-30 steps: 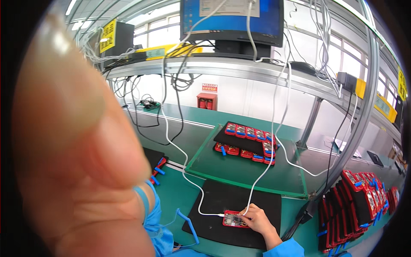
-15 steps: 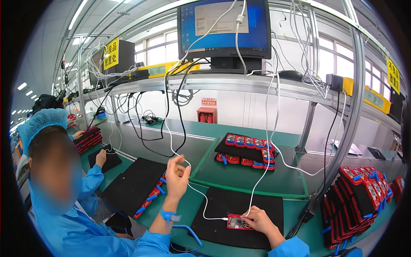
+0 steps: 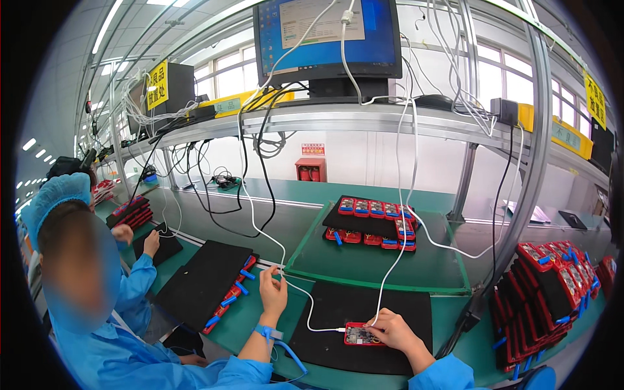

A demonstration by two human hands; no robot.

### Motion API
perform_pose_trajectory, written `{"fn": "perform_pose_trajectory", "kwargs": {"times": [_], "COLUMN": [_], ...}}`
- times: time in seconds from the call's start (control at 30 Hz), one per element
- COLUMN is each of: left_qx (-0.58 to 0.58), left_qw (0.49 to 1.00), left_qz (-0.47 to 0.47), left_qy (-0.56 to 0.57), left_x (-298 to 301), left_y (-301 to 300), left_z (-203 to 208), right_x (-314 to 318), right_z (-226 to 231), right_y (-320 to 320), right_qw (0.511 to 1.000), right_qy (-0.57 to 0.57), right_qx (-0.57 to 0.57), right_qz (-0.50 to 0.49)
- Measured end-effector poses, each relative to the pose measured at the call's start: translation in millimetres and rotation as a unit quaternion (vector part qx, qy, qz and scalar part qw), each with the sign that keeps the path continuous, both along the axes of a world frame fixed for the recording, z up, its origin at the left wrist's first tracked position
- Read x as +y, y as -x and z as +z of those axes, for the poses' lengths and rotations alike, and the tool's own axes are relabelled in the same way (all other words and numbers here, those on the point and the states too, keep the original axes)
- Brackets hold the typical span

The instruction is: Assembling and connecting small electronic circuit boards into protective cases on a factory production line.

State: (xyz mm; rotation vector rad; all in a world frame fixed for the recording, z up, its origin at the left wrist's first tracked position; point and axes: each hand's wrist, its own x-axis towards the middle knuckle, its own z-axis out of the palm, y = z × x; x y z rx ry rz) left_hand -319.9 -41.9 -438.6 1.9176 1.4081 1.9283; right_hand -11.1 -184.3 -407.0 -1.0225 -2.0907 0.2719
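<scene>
A circuit board in a red tray (image 3: 361, 333) lies on a black mat (image 3: 396, 357) in front of me. One white cable (image 3: 313, 318) is plugged into its left side. My right hand (image 3: 393, 330) is closed over the board's right part, pinching the end of a second white cable (image 3: 394, 263) that comes down from above. My left hand (image 3: 273, 292) is raised left of the mat, fingers loosely bent and apart, beside the first cable; it appears to hold nothing. A blue wrist strap (image 3: 266, 332) with a coiled cord is on my left wrist.
Red-framed boards with blue tabs sit on black mats behind (image 3: 372, 224), and tall stacks (image 3: 546, 292) stand at right. Another black mat with boards (image 3: 201, 276) lies left. A person in blue (image 3: 84, 312) works at left. A monitor (image 3: 328, 42) stands on the shelf above.
My left hand has come down a little and its fingers are more bent. My right hand stays at the board. The whole view has shifted slightly.
</scene>
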Motion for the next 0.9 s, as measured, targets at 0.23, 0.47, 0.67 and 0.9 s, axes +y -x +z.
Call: {"fn": "perform_pose_trajectory", "kwargs": {"times": [0.23, 0.47, 0.67, 0.9], "left_qx": [0.009, 0.01, 0.011, 0.009], "left_qw": [1.0, 1.0, 1.0, 1.0], "left_qz": [-0.007, -0.004, -0.004, -0.008], "left_qy": [0.004, 0.009, 0.014, 0.02], "left_x": [-0.7, -2.3, -3.2, -3.7], "left_y": [0.0, -0.1, 0.6, 0.3], "left_z": [-1.8, -1.9, -0.6, -0.1], "right_x": [-0.6, -1.6, -1.6, -1.4], "right_z": [-2.5, -1.7, -1.1, 0.0], "right_y": [-1.3, -1.0, -0.1, -0.5], "right_qw": [1.0, 1.0, 1.0, 1.0], "right_qy": [-0.004, -0.004, 0.0, 0.007], "right_qx": [0.003, -0.01, -0.005, -0.018], "right_qz": [-0.002, -0.001, -0.002, -0.004]}}
